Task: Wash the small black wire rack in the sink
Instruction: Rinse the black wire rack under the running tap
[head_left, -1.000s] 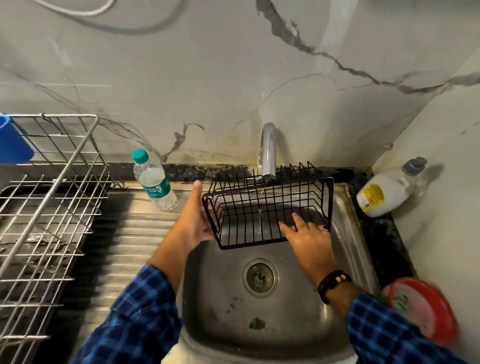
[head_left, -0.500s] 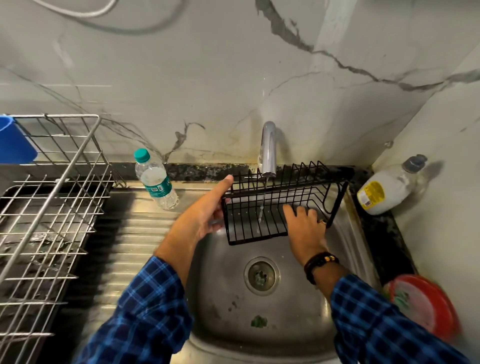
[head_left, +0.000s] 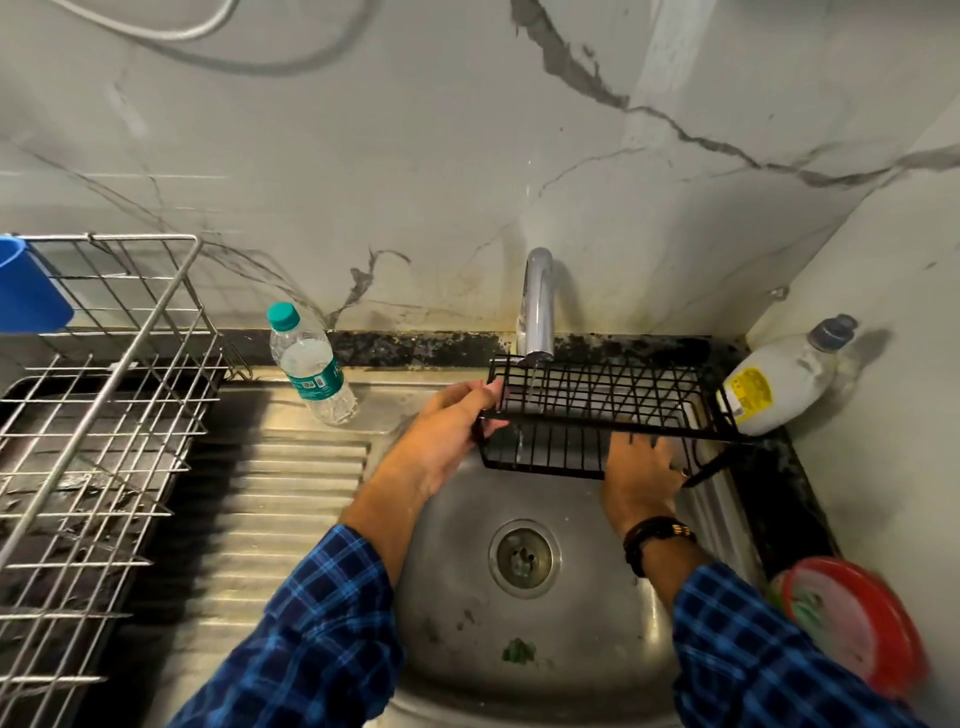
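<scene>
Holding wire rack (head_left: 597, 415) under tap (head_left: 537, 306) for rinsing: gripped in left hand (head_left: 447, 431), pressed by straight-fingered right hand (head_left: 641, 470).

The small black wire rack (head_left: 597, 423), an open-topped rectangular basket of thin bars, hangs tilted over the back of the stainless steel sink basin (head_left: 467, 597), its long side running left to right. The left hand (head_left: 447, 431) grips its left end. The right hand (head_left: 641, 467) seems to press spread fingers against its lower grid. Water runs through its left end.
</scene>
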